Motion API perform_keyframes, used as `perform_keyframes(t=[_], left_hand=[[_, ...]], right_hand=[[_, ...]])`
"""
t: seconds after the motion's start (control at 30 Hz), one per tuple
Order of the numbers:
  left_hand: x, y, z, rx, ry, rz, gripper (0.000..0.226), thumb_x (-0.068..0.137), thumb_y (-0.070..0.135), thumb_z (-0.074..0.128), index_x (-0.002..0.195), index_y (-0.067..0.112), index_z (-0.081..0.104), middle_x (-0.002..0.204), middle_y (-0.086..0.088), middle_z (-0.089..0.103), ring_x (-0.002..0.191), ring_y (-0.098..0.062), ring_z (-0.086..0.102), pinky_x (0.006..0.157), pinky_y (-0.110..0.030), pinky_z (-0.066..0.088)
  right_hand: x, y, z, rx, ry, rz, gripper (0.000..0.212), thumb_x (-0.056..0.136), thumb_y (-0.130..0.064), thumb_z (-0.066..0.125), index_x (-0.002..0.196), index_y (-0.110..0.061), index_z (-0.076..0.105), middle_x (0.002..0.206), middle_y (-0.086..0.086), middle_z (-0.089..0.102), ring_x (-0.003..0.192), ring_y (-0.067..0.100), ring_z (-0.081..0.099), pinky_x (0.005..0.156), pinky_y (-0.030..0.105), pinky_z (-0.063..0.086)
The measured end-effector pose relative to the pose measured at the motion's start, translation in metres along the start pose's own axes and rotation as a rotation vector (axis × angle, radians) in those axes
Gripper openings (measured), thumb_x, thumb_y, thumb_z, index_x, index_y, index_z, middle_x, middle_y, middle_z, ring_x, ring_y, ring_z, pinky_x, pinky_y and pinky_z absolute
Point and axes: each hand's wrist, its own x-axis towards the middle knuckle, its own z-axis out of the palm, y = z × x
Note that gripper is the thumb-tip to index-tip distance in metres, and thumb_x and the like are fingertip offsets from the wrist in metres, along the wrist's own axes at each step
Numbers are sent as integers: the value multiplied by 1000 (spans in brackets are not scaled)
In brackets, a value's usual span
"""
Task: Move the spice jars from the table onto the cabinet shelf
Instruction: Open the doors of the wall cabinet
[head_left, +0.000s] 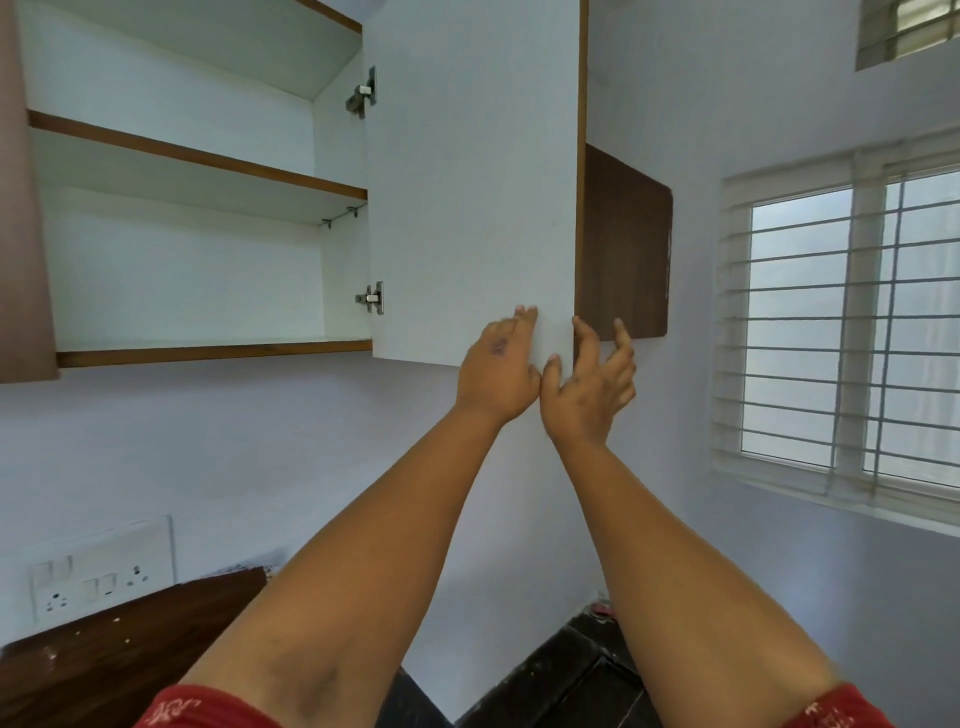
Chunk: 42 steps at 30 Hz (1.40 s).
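Two hands: raised to the lower outer corner of the open cabinet door (472, 182); both arms are bare, with red sleeve edges cut off at the bottom.
Left hand (497, 371): laid flat on the door's white inner face, fingers straight, nothing grasped.
Right hand (589, 387): spread at the door's edge, thumb on the white face, fingers loose around the brown rim; a firm grasp cannot be confirmed.
Shelves: three white laminate boards with brown edging are seen in the cabinet (182, 270); the lowest shelf (208, 349) is viewed edge-on from below.
Hinges: two, metal.
Spice jars: none visible; the table (119, 649), dark wood-grain and speckled, is cropped at lower left.
Surroundings: one switch panel (101, 569) and one barred window (841, 332) are mounted on pale walls.
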Motion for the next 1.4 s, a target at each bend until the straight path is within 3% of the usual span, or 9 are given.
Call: perform_keyframes(t=[0.07, 0.2, 0.47, 0.7, 0.87, 1.1, 1.3, 1.4], left_hand=[[-4, -4, -10, 32, 80, -20, 66, 97, 34, 51, 153, 18, 21, 158, -6, 29, 145, -26, 26, 115, -40, 31], [-14, -20, -31, 7, 303, -44, 64, 94, 25, 54, 151, 16, 28, 155, -7, 33, 142, -24, 29, 115, -39, 29], [-55, -72, -95, 210, 528, -222, 66, 89, 23, 61, 149, 15, 34, 152, -7, 37, 139, -23, 33, 109, -42, 37], [-131, -143, -155, 537, 471, -406, 73, 85, 30, 63, 149, 14, 32, 152, -10, 36, 138, -26, 34, 106, -43, 39], [-168, -192, -197, 664, 467, -505, 75, 85, 39, 63, 149, 14, 33, 150, -10, 38, 136, -26, 37, 104, -43, 41], [-187, -263, -251, 745, 465, -491, 74, 87, 50, 56, 147, 13, 36, 148, -10, 42, 134, -27, 40, 102, -43, 42], [-193, -331, -293, 883, 365, -479, 76, 86, 50, 55, 149, 15, 31, 152, -11, 36, 137, -29, 36, 108, -48, 36], [-192, -365, -305, 919, 290, -470, 79, 88, 48, 55, 151, 13, 25, 155, -14, 29, 142, -32, 28, 115, -47, 29]], right_hand=[[-1, -12, 0, 22, 54, -65, 48, 88, -29, 57, 135, -31, 47, 153, 8, 27, 141, 28, 28, 110, 50, 26], [-3, -44, 7, 113, 70, -218, 43, 91, -26, 53, 134, -26, 49, 152, 10, 29, 145, 29, 21, 114, 51, 21], [-42, -122, 46, 473, -197, -249, 42, 89, -29, 54, 130, -23, 49, 147, 7, 33, 138, 26, 30, 109, 47, 32], [-133, -192, 86, 606, -496, -260, 43, 89, -30, 59, 130, -24, 48, 143, 5, 35, 133, 25, 34, 109, 46, 32], [-177, -246, 108, 686, -587, -296, 43, 91, -37, 58, 131, -22, 47, 141, 7, 38, 131, 25, 36, 104, 41, 36], [-213, -314, 163, 742, -769, -250, 51, 97, -48, 45, 140, -22, 36, 146, 8, 33, 134, 26, 34, 105, 44, 37], [-228, -370, 212, 815, -817, -152, 56, 93, -43, 57, 140, -20, 36, 142, 9, 37, 130, 26, 37, 98, 35, 40], [-222, -401, 238, 738, -900, -131, 74, 91, -45, 60, 150, -20, 23, 150, 10, 28, 137, 29, 30, 106, 40, 38]])
